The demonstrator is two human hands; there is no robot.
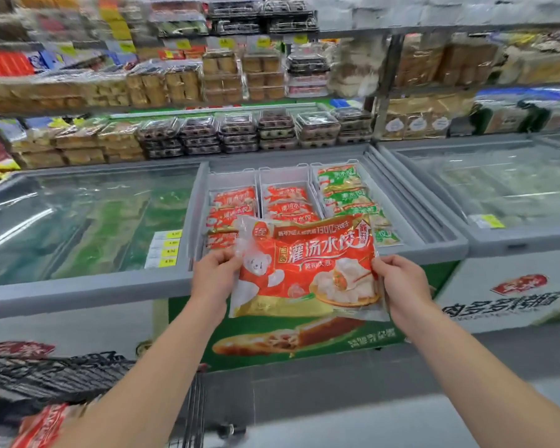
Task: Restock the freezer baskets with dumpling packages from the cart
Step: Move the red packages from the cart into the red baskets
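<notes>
A red dumpling package (307,270) is held upright in front of the open freezer section, above its front rim. My left hand (215,270) grips its left edge and my right hand (398,279) grips its right edge. Behind it, three white baskets sit in the freezer: the left basket (232,177) and the middle basket (285,176) hold red packages, the right basket (333,166) holds green ones. The cart (46,392) is at the lower left with another red package (42,425) in it.
The grey freezer rim (434,250) runs across in front of me. Glass lids (78,218) cover the freezer to the left and another chest (505,185) to the right. Shelves of boxed pastries (240,130) stand behind the freezers.
</notes>
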